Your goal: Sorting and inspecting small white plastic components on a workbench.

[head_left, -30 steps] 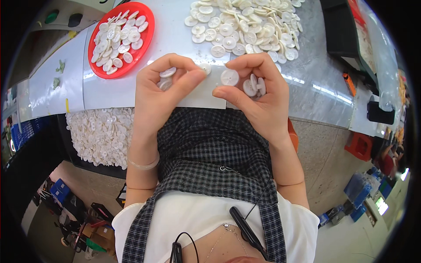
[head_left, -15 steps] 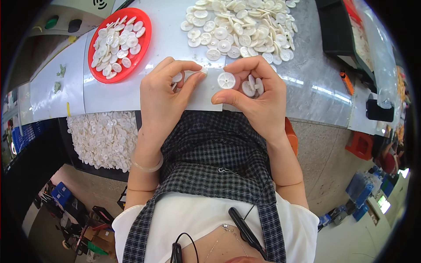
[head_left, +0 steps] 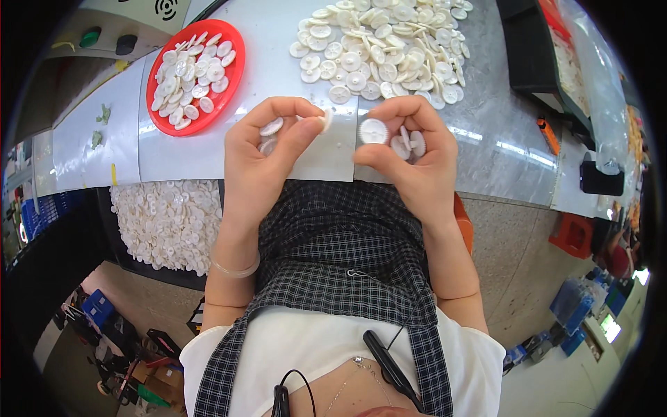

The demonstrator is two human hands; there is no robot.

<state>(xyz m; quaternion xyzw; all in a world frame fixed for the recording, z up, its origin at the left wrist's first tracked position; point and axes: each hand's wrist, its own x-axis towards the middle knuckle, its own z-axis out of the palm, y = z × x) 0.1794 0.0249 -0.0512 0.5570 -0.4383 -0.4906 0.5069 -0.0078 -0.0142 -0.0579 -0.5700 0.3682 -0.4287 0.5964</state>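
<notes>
My left hand (head_left: 260, 156) pinches a white plastic gear (head_left: 326, 120) between thumb and forefinger, seen nearly edge-on. More white gears (head_left: 271, 126) rest inside its curled fingers. Opposite it, my right hand (head_left: 420, 156) grips another toothed white gear (head_left: 374, 131) between thumb and fingertips, its round face turned up. A few further gears (head_left: 410, 144) lie in the right palm, partly covered by the fingers. Both hands are above the table's near edge, slightly apart from each other. Beyond them spreads a large heap of white gears (head_left: 385, 55).
At the left stands a red round tray (head_left: 235, 87) with many gears. A bin of white parts (head_left: 167, 226) sits below the table edge. To the right are a black crate (head_left: 531, 55), an orange-handled cutter (head_left: 548, 135) and a dark phone-like object (head_left: 602, 177).
The gear in my right hand has turned, and its spoked face no longer shows clearly. The left-hand gear stands out more from the fingertips. The whole view has shifted slightly.
</notes>
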